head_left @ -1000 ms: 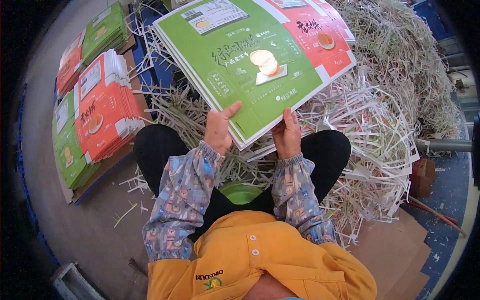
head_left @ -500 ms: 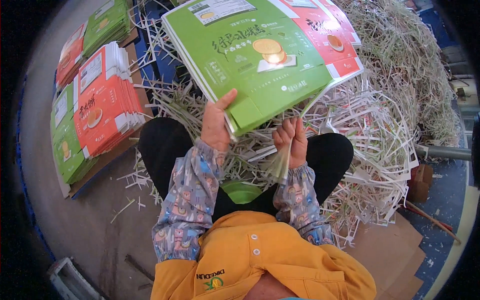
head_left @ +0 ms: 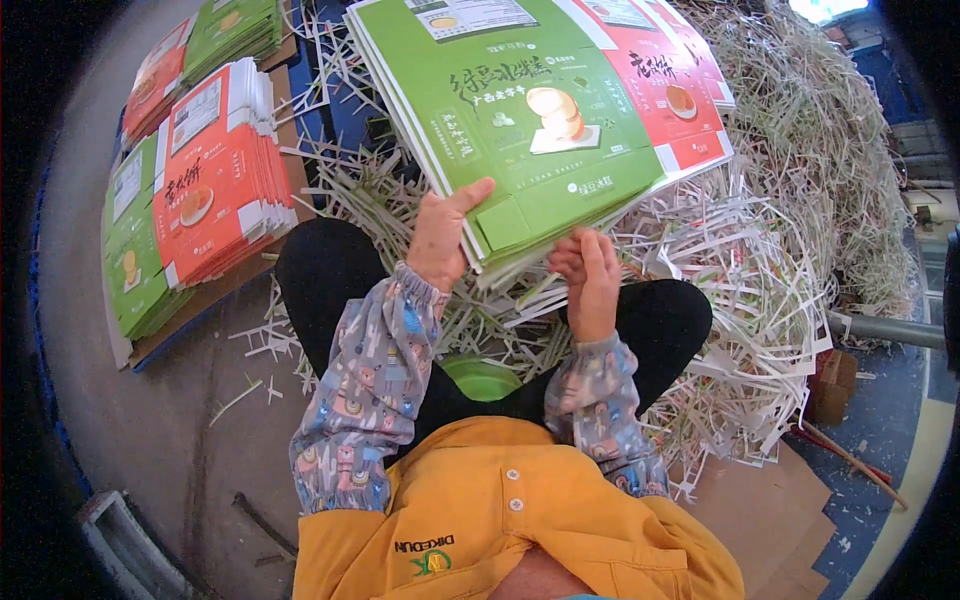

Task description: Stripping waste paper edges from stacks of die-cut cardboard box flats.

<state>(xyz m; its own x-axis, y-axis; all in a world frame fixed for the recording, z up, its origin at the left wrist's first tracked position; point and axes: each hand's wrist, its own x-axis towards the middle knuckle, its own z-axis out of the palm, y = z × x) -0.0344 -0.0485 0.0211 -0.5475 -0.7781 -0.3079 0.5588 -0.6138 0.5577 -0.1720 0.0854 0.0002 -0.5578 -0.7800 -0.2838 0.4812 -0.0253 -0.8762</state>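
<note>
Green-and-red card sheets (head_left: 560, 110) tilt above paper shreds (head_left: 740, 300); w/ just one corner gripped, they could prob. slip or fan out. Wearer's L hand (head_left: 438, 237): pinching near-left corner, thumb on top, fingers hidden. R hand (head_left: 590, 272): half curled, seemingly empty, by near edge; can't tell if touching.
</note>
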